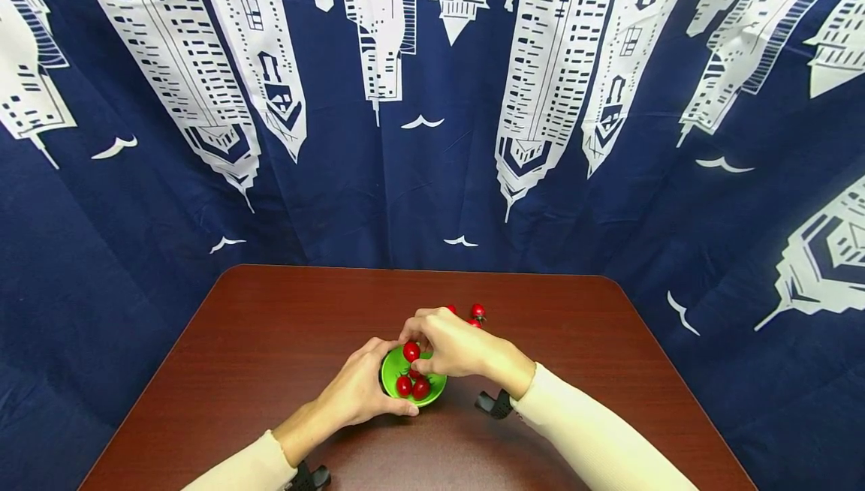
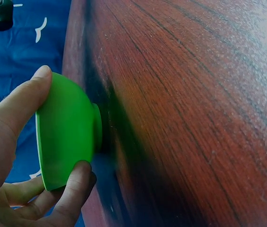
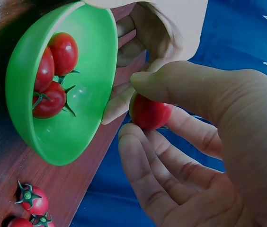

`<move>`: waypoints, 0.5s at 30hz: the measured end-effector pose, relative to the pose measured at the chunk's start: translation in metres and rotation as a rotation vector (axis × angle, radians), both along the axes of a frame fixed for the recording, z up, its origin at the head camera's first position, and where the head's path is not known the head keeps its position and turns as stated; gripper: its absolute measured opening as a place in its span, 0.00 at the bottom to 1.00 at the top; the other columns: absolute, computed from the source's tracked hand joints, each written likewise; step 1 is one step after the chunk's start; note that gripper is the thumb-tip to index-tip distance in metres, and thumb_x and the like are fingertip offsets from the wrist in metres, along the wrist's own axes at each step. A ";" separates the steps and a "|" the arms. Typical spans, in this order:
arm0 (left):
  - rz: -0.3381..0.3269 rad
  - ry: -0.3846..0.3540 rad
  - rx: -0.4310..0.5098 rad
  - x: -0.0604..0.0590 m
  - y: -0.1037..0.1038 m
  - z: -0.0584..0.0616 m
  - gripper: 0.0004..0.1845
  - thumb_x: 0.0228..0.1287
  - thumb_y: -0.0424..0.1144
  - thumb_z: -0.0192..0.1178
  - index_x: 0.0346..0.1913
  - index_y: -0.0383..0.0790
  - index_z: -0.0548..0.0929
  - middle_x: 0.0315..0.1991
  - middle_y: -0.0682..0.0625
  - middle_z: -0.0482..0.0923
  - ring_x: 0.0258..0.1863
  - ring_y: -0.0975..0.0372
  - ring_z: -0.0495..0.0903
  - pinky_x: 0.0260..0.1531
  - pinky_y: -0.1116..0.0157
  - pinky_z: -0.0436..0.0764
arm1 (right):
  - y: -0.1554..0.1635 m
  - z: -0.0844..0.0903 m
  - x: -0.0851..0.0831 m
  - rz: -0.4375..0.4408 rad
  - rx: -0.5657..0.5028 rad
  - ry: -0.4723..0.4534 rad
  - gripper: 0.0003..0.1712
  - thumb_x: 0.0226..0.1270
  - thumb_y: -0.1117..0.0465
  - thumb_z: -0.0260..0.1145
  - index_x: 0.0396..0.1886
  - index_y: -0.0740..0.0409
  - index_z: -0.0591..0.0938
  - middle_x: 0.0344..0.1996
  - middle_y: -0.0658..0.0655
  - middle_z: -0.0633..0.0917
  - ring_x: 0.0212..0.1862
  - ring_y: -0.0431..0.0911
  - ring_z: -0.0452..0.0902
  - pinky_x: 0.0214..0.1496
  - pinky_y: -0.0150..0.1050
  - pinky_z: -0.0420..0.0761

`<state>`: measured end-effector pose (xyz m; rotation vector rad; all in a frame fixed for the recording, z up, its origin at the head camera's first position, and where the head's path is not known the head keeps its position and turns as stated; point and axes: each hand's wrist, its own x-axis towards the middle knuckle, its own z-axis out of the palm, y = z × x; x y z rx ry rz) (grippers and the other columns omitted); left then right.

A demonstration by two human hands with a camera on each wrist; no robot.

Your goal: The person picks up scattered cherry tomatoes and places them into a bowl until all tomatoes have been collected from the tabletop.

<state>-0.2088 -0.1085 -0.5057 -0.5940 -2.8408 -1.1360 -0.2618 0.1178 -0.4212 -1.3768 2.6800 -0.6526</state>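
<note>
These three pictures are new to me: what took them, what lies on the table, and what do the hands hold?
A person wears three cameras: one on the head, one on each wrist. The head view looks down on a dark red-brown wooden table. The left hand grips the rim of a small green plastic bowl with three red cherry tomatoes inside. The right hand pinches another red cherry tomato over the bowl. A few loose cherry tomatoes lie beyond it.

A dark reddish-brown wooden table (image 1: pixel 257 341) with rounded corners carries a small green bowl (image 1: pixel 390 371) near its middle. Just beyond the bowl, a few loose cherry tomatoes (image 1: pixel 477 311) lie directly on the tabletop.
</note>
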 end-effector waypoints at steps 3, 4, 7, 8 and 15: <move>0.001 -0.005 -0.001 0.000 0.000 0.001 0.57 0.43 0.56 0.98 0.76 0.37 0.84 0.62 0.49 0.86 0.59 0.57 0.86 0.62 0.57 0.91 | -0.001 -0.001 -0.001 -0.001 0.006 -0.003 0.18 0.67 0.65 0.87 0.54 0.60 0.93 0.41 0.53 0.89 0.39 0.48 0.87 0.40 0.25 0.82; 0.001 -0.005 -0.001 0.000 0.000 0.001 0.57 0.43 0.56 0.98 0.76 0.37 0.84 0.62 0.49 0.86 0.59 0.57 0.87 0.62 0.57 0.91 | -0.001 -0.001 -0.001 -0.001 0.009 -0.002 0.18 0.67 0.65 0.87 0.54 0.60 0.93 0.42 0.53 0.90 0.39 0.49 0.87 0.41 0.25 0.82; 0.001 -0.001 -0.003 0.000 0.000 0.000 0.56 0.42 0.56 0.98 0.74 0.37 0.85 0.62 0.49 0.87 0.59 0.57 0.87 0.62 0.58 0.91 | 0.000 -0.003 -0.001 -0.002 0.016 0.001 0.19 0.67 0.64 0.87 0.56 0.58 0.94 0.45 0.55 0.92 0.42 0.51 0.89 0.44 0.27 0.85; 0.001 0.001 -0.002 0.000 0.000 0.000 0.56 0.42 0.56 0.98 0.74 0.36 0.85 0.62 0.49 0.87 0.58 0.57 0.87 0.61 0.59 0.91 | 0.000 -0.004 -0.001 -0.002 0.018 0.003 0.20 0.67 0.64 0.87 0.57 0.58 0.94 0.47 0.55 0.93 0.44 0.52 0.90 0.46 0.28 0.86; 0.003 0.014 -0.002 -0.001 0.000 0.000 0.56 0.41 0.56 0.98 0.73 0.34 0.85 0.63 0.47 0.87 0.58 0.56 0.88 0.61 0.58 0.91 | 0.001 -0.003 -0.003 0.000 0.016 0.015 0.23 0.68 0.62 0.87 0.61 0.56 0.94 0.54 0.57 0.95 0.50 0.52 0.92 0.53 0.33 0.90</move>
